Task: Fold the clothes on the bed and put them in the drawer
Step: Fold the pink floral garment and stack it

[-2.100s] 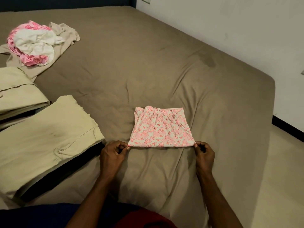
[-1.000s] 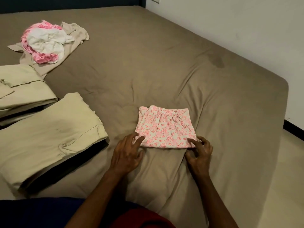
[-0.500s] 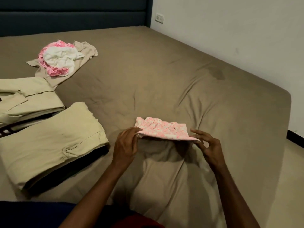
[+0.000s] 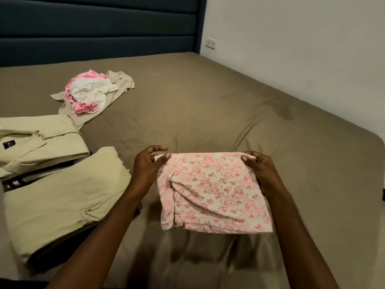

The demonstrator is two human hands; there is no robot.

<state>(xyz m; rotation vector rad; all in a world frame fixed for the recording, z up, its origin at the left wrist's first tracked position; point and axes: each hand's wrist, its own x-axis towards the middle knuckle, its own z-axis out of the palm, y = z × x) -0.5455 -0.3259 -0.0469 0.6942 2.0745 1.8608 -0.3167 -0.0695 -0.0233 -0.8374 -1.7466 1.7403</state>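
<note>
We start with the bed, a wide mattress under a brown sheet, with a dark blue padded headboard behind it and a pale wall along its far side. Two folded cream garments lie at our left, one behind the other. Further up the bed sits an unfolded heap of pink, white and beige clothes, yet to be done.

In the middle we hold the floral garment, pink on cream, lifted off the sheet and hanging from its upper edge. Our left hand pinches the upper left corner between thumb and fingers; our right hand grips the upper right corner, fingers curled round the cloth.

Our judgement of the risks: the layers look loose, and the left edge already sags into a crease, so the fold could fall open if either pinch slackens or the cloth swings while carried. No drawer is in view, so the carry may be a long one for so light a hold. Setting it down unevenly would also spoil the fold.

A small dark label sits on the far cream garment, too small to read. A wall socket bears no legible writing.
</note>
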